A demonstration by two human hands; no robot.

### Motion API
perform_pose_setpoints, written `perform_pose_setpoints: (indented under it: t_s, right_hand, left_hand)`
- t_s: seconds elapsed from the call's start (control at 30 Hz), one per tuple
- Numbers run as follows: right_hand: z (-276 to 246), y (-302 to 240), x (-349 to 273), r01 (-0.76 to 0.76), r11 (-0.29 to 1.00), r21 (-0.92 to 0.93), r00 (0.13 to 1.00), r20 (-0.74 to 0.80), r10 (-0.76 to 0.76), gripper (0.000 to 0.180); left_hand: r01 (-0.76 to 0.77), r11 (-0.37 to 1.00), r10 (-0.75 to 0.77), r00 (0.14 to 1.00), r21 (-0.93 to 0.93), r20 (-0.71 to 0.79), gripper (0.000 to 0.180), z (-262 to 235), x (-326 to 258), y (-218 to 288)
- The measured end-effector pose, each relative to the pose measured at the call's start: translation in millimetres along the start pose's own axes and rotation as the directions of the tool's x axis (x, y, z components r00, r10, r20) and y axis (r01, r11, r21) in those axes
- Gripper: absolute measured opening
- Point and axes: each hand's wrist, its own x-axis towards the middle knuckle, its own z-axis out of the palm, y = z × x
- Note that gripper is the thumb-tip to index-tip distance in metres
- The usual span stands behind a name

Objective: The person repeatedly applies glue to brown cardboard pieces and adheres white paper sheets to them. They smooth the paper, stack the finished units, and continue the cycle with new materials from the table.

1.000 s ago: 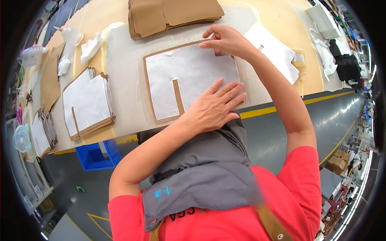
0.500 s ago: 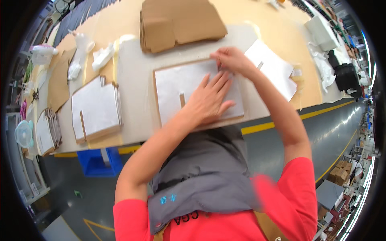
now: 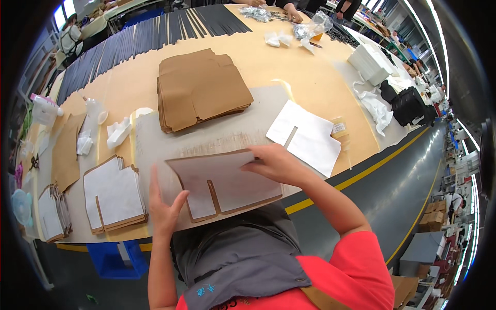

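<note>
A brown-edged panel with a white face and a narrow slot [image 3: 237, 181] is tilted up from the table in front of me. My right hand [image 3: 274, 163] pinches its far right corner between thumb and fingers. Beside its left edge, my left hand [image 3: 164, 212] is open, fingers pointing up and thumb apart; a slight gap seems to separate it from the panel. Beyond the panel lies a stack of brown sheets [image 3: 201, 88]. A white notched sheet with a slot [image 3: 315, 139] rests to the right, near my right hand.
Stacks of white-faced brown pieces [image 3: 116, 186] stand along the left front edge. Dark strips [image 3: 155, 36] cover the far left. A white foam box [image 3: 372, 64] sits at the right, by a black bundle [image 3: 411, 106]. Another person's hand [image 3: 293, 14] is at the far side. A blue bin [image 3: 116, 258] is below.
The panel lay flat under both hands; now my right hand has raised its far edge. My left hand has come off its face and moved left. The view has shifted too.
</note>
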Motion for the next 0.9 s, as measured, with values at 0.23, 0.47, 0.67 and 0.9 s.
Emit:
perform_pose_setpoints:
  t_s: [0.23, 0.47, 0.67, 0.9]
  right_hand:
    - [-21.8, -18.1, 1.3, -0.122, 0.921, 0.369, 0.992, 0.011, 0.127, 0.020]
    - [18.4, -97.1, 51.2, -0.063, 0.714, 0.697, 0.995, 0.097, -0.007, 0.038]
    - [99.9, -174.8, 138.3, -0.019, 0.764, 0.645, 0.955, 0.238, -0.178, 0.038]
    - [168.6, -198.8, 230.3, 0.088, 0.897, 0.434, 0.939, 0.264, -0.220, 0.043]
  left_hand:
    - [0.387, 0.737, -0.325, 0.922, -0.555, 0.211, 0.052, -19.9, -17.0, 25.5]
    - [0.334, 0.690, -0.331, 0.935, -0.642, 0.130, 0.055, -113.3, -29.6, 30.0]
    - [0.359, 0.827, -0.462, 0.872, -0.434, -0.160, 0.048, -242.7, -30.3, -2.8]
    - [0.410, 0.857, -0.490, 0.834, -0.311, -0.252, 0.043, -297.1, -0.5, -73.6]
